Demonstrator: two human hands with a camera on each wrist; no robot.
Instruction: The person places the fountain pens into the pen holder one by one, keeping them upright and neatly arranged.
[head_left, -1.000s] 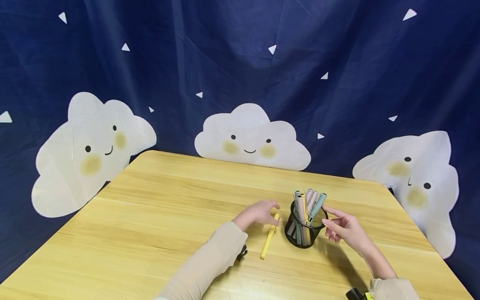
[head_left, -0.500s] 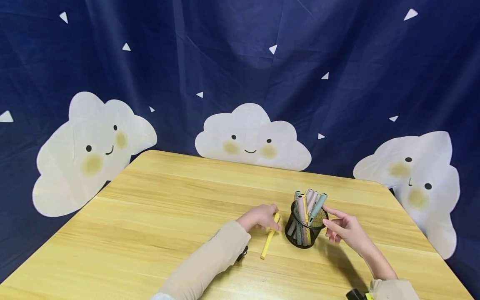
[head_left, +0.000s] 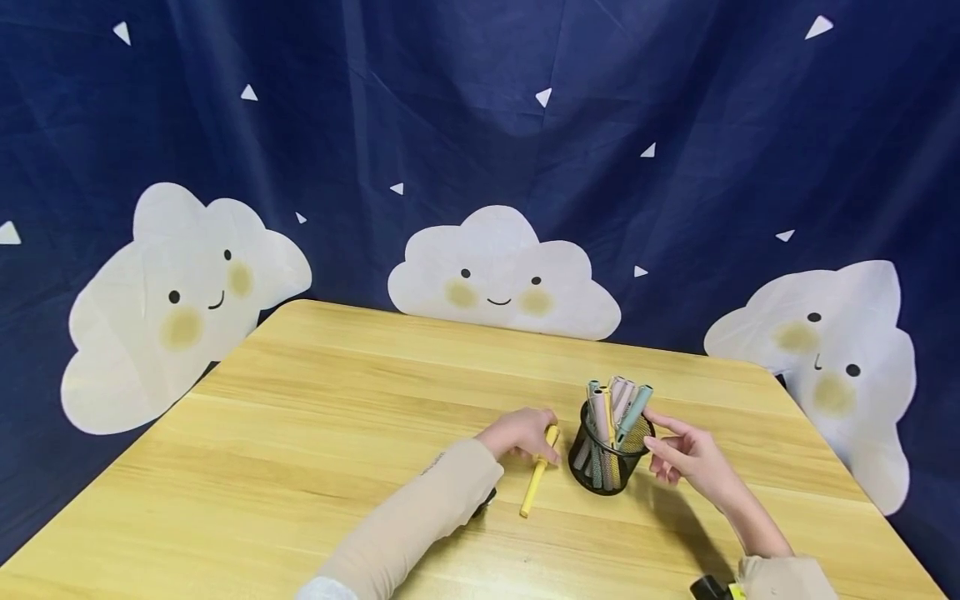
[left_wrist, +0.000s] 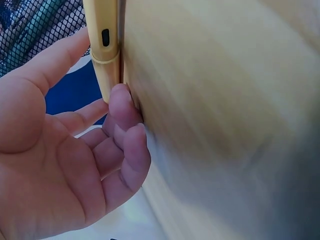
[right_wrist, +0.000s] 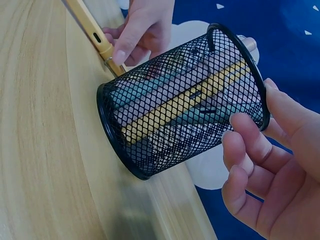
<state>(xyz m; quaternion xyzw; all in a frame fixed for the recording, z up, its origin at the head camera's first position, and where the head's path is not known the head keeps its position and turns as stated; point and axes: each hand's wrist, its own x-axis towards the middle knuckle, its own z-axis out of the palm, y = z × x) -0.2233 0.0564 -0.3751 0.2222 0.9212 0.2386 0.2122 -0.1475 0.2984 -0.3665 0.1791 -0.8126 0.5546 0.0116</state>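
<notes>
On the table lies a yellow pen point(head_left: 532, 492), with my left hand point(head_left: 522, 432) over its far end. My left thumb and fingertips pinch that end in the left wrist view, where the pen's barrel point(left_wrist: 102, 30) shows a small dark slot. Just to the right stands a black mesh pen holder point(right_wrist: 160, 155), upright on the table. It contains several pens point(head_left: 636, 414) in teal, pale mauve and yellow. My right hand point(head_left: 693, 458) grips the holder's right rim between thumb and index finger, the other fingers loosely curled beside the mesh.
The pale wooden table point(head_left: 337, 400) extends left and back from the hands. A dark blue curtain point(head_left: 465, 125) with cloud faces hangs behind it. A black wrist device point(head_left: 708, 588) sits by the right sleeve.
My left hand has come down on the yellow pen's far end, and its spread fingers have closed to a pinch. The pen, the holder and my right hand stay in place.
</notes>
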